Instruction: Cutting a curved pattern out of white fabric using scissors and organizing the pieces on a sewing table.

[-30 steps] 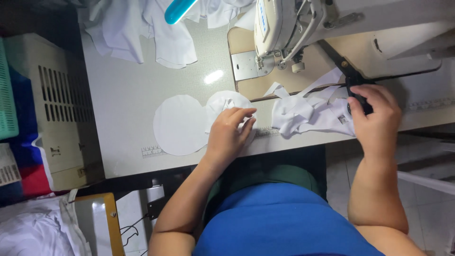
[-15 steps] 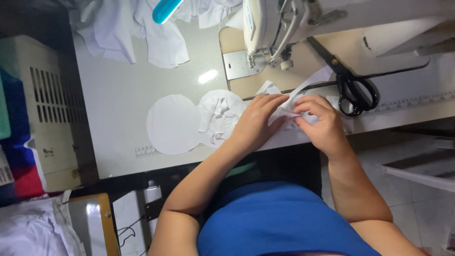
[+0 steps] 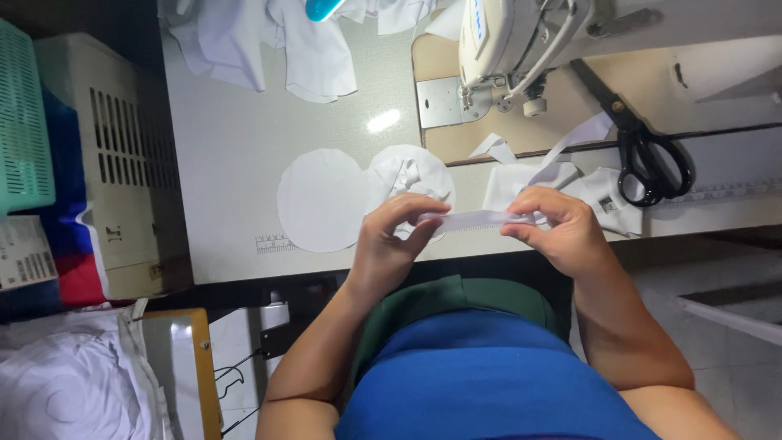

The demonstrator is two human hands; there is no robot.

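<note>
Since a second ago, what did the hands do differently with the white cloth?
The left hand left the round white pieces, and the right hand came away from the scissors. Both met in front of the body and now pinch a narrow white strip, stretched flat between them. The scissors, the sewing machine and the round pieces stayed where they were on the table.

Blue top, plain and smooth, no print or seams visible from above; it fills the lower middle of the view. Dark green fabric shows just beyond it at the waist or lap, garment type unclear. Both arms bare to above the elbow, no sleeves in view, and left hand (image 3: 389, 244) and right hand (image 3: 562, 232) carry no gloves, rings, watch or bands.
</note>
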